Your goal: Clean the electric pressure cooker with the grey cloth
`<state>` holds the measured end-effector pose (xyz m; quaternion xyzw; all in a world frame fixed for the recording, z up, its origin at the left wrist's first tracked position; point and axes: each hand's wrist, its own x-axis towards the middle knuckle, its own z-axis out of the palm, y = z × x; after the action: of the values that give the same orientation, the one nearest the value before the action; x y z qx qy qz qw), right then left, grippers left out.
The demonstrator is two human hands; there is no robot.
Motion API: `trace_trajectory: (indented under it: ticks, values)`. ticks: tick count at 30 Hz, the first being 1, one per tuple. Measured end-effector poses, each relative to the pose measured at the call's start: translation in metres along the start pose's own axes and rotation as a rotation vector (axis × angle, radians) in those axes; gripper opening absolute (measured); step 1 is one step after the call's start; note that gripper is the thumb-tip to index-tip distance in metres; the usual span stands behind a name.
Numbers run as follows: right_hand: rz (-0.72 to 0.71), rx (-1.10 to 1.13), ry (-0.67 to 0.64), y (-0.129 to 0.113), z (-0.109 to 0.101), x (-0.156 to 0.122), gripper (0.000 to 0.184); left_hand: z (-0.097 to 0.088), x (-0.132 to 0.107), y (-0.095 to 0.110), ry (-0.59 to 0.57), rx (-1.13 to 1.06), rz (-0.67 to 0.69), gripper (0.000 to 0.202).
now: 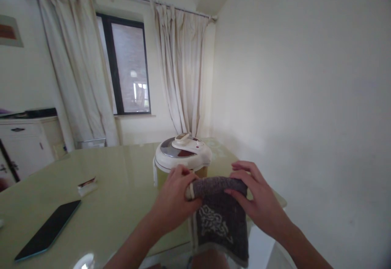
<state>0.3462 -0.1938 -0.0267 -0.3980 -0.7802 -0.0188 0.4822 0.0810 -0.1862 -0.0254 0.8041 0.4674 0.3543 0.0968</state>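
A dark grey towel (224, 216) with a pale looping pattern and a light edge hangs in front of me, its top edge rolled or folded over into a thick band. My left hand (179, 191) grips the left end of that band, thumb in front and fingers behind. At the right end, my right hand (253, 193) pinches the roll between thumb and fingers. Just beyond my hands stands a white electric cooker (183, 153) with a shiny lid, its lower part partly hidden by my left hand and the towel.
The cooker stands on a pale green glossy table (122, 204). A dark tablet (49, 230) lies at the left, with a small whitish packet (87, 186) behind it. A white cabinet (24, 147) is at far left, and a plain wall (305, 98) rises on the right.
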Motion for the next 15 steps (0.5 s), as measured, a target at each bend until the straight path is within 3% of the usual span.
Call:
trace_trajectory:
  ticks: [3,6,9,11,12,15]
  values:
    - [0.154,0.296,-0.141,-0.014,0.018,0.034,0.022,-0.031,0.007,-0.02,0.125,-0.125,-0.048,0.019]
    - [0.167,0.49,-0.134,-0.023,0.052,0.079,0.036,-0.062,0.025,-0.051,0.223,-0.19,-0.188,0.025]
    - [0.074,0.475,-0.126,-0.027,0.094,0.133,0.041,-0.078,0.049,-0.086,0.575,0.011,-0.272,0.053]
    - [-0.007,0.3,-0.163,-0.024,0.122,0.168,0.047,-0.071,0.06,-0.106,0.788,0.144,-0.293,0.074]
    - [-0.015,0.192,-0.171,-0.021,0.134,0.183,0.044,-0.062,0.064,-0.115,0.802,0.151,-0.285,0.078]
    - [-0.04,-0.059,-0.304,-0.006,0.163,0.214,0.037,-0.029,0.069,-0.136,0.555,0.046,-0.202,0.063]
